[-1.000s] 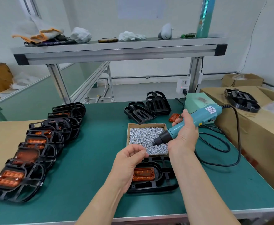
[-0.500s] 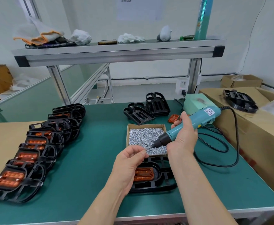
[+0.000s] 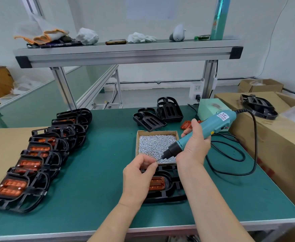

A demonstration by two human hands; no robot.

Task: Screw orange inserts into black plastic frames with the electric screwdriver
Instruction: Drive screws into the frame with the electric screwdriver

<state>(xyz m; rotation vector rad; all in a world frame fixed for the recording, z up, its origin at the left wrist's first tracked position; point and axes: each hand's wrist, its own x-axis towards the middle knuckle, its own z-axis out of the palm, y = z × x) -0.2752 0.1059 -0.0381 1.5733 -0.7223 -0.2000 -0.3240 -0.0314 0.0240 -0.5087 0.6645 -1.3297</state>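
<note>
- On the green-topped bench (image 3: 99,172), everything lies under a long aluminium shelf (image 3: 125,55) that carries gloves, rags and a tall green tube.
- Along the right edge stand big brown cardboard boxes (image 3: 274,145), with a few empty black frames (image 3: 258,105) lying on top.
- At the left runs an overlapping row of black plastic frames with orange inserts already in them (image 3: 43,154), from the near edge towards the back.
- In front of the person, flat on the bench, lies one black plastic frame (image 3: 167,191), partly hidden by both forearms.
- At the back, two more bare black frames (image 3: 157,116) stand beside a pale green power box (image 3: 211,109).
- A black cable (image 3: 230,154) loops across the bench to the tool's rear end.
- The teal electric screwdriver (image 3: 211,126) slants down to the left over the screw box; the right grip (image 3: 193,147) is wrapped firmly round its body.
- The left grip (image 3: 138,173) hovers above the near frame, thumb and forefinger pinched onto the tip of the thin dark bit (image 3: 159,160); anything between them is too small to make out.
- A shallow cardboard box of small silver screws (image 3: 153,144) sits just behind the near frame.
- An orange translucent insert (image 3: 158,183) is seated in the near frame's opening.
- A loose orange insert (image 3: 186,124) lies behind the screw box.
</note>
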